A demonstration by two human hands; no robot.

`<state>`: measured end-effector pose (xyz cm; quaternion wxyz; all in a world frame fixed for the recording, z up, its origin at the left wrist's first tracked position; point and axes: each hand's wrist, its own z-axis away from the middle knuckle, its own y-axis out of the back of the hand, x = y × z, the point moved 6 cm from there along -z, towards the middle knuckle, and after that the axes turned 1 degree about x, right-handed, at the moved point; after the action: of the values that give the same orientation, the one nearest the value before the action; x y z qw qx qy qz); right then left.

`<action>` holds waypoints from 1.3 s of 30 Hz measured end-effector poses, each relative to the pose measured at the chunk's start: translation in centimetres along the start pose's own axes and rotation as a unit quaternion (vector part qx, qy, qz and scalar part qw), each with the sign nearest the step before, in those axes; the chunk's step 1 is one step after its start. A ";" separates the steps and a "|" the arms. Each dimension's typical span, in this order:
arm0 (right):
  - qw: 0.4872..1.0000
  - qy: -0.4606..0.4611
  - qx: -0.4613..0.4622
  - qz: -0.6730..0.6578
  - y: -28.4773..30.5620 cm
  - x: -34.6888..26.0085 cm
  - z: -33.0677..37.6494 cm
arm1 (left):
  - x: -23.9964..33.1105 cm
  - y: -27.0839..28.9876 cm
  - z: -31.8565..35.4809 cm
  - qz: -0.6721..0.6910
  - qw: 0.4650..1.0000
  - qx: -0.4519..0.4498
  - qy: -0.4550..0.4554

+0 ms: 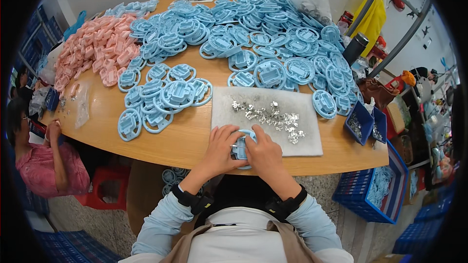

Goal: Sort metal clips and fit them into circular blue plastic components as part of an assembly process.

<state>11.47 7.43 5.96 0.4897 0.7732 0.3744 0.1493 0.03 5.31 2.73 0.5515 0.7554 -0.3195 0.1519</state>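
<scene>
The fingers of both hands are curled narrow around one light-blue plastic ring piece (240,150), the left hand (222,148) gripping its left side and the right hand (263,155) covering its right side and top, so only a sliver of blue shows between them. The piece sits at the near edge of the counter (187,139), on the front margin of a grey felt mat (267,122). It looks light and stiff, a moulded part with a thin outer ring and a blocky centre; the rim seems the natural place to pinch, and the smooth plastic may slip a little. Small shiny metal clips (273,116) lie scattered on the mat just beyond the hands. Farther out, heaps of blue ring pieces (273,34) and a pile of pink parts (100,46) cover the round wooden top. Blue crates (375,190) stand at the right, and other people sit at the left and far sides.
</scene>
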 end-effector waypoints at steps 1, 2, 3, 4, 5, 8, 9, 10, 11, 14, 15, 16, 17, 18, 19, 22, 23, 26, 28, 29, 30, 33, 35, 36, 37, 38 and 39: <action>1.000 0.005 0.001 -0.002 -0.1 -0.1 0.0 | 0.0 0.0 0.0 0.000 1.000 -0.001 0.002; 1.000 0.010 0.003 -0.003 -0.2 -0.1 0.0 | 0.0 0.0 0.0 0.000 1.000 -0.002 0.005; 1.000 -0.011 -0.004 0.008 -0.3 0.0 0.0 | 0.0 0.0 0.0 0.000 1.000 -0.003 0.007; 0.999 -0.032 -0.011 0.019 -0.5 -0.1 0.1 | 0.0 -0.1 0.0 -0.001 1.000 0.003 0.005; 0.998 -0.053 -0.018 0.031 -0.6 0.1 0.2 | -0.1 -0.3 0.0 -0.002 1.000 0.009 0.002; 0.970 -0.175 -0.004 -0.171 -0.5 2.8 0.9 | 0.4 0.0 0.1 -0.002 1.000 0.026 -0.004; 0.957 -0.203 -0.024 -0.206 -0.6 3.5 0.9 | 0.7 0.2 0.1 -0.001 1.000 0.031 -0.005; 0.942 -0.233 -0.044 -0.240 -0.5 4.2 0.6 | 0.9 0.3 0.1 0.000 0.999 0.033 -0.008; 0.924 -0.261 -0.065 -0.273 -0.6 4.5 0.5 | 1.1 0.5 0.1 0.002 0.999 0.035 -0.011; 0.918 -0.239 -0.060 -0.311 -0.7 3.9 -0.2 | 2.2 2.0 0.4 0.001 0.998 0.061 -0.020; 0.904 -0.242 -0.049 -0.349 -0.6 3.9 -0.2 | 2.8 2.6 0.7 -0.001 0.997 0.074 -0.022; 0.886 -0.241 -0.040 -0.393 -0.6 3.7 -0.2 | 2.8 3.4 1.1 0.090 0.993 0.078 0.014; 0.865 -0.237 -0.035 -0.440 -0.9 3.2 -0.3 | 2.8 4.1 1.7 0.177 0.979 0.085 0.053; 0.874 -0.221 -0.032 -0.431 -0.7 2.4 -0.6 | 2.6 4.3 2.3 0.263 0.956 0.095 0.090; 0.882 -0.202 -0.031 -0.424 0.0 1.3 -0.8 | 1.7 4.7 3.4 0.347 0.912 0.198 0.092; 0.884 -0.191 -0.062 -0.423 1.0 -1.4 -1.2 | -1.8 2.2 6.7 0.568 0.736 0.029 0.366; 0.884 -0.158 -0.042 -0.438 0.7 -2.5 -1.2 | -1.5 2.6 7.3 0.590 0.728 0.029 0.348; 0.888 -0.096 -0.041 -0.448 0.0 -4.9 -0.9 | -2.5 3.0 10.1 0.625 0.682 0.049 0.377; 0.892 -0.046 -0.027 -0.448 -1.1 -6.5 -0.7 | -2.8 3.7 11.7 0.628 0.666 0.074 0.395; 0.901 -0.029 -0.055 -0.430 -0.9 -7.6 -0.6 | -2.9 3.8 12.6 0.621 0.667 0.085 0.402; 0.901 -0.014 -0.076 -0.426 -1.4 -8.5 -0.1 | -2.9 3.9 13.6 0.615 0.668 0.095 0.409; 0.898 0.032 -0.166 -0.406 -3.0 -10.9 1.2 | -3.5 3.8 16.7 0.562 0.699 0.160 0.412; 0.882 0.064 -0.194 -0.424 -4.2 -11.8 1.8 | -3.8 3.7 18.7 0.529 0.707 0.201 0.425; 0.873 0.080 -0.208 -0.433 -4.5 -12.2 2.0 | -4.2 3.5 19.7 0.525 0.701 0.209 0.435; 0.878 0.089 -0.226 -0.412 -4.5 -12.3 2.1 | -4.8 3.4 20.8 0.522 0.694 0.218 0.446; 0.881 0.075 -0.219 -0.412 -4.0 -11.8 1.7 | -5.7 3.3 21.8 0.519 0.686 0.228 0.455; 0.885 0.061 -0.211 -0.411 -3.4 -11.1 1.3 | -6.9 3.2 22.9 0.524 0.674 0.220 0.472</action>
<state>3.27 -0.69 3.93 0.6351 0.4176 0.6473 0.0571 -10.01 -14.45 -6.89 0.2768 0.3911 -0.3177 0.8182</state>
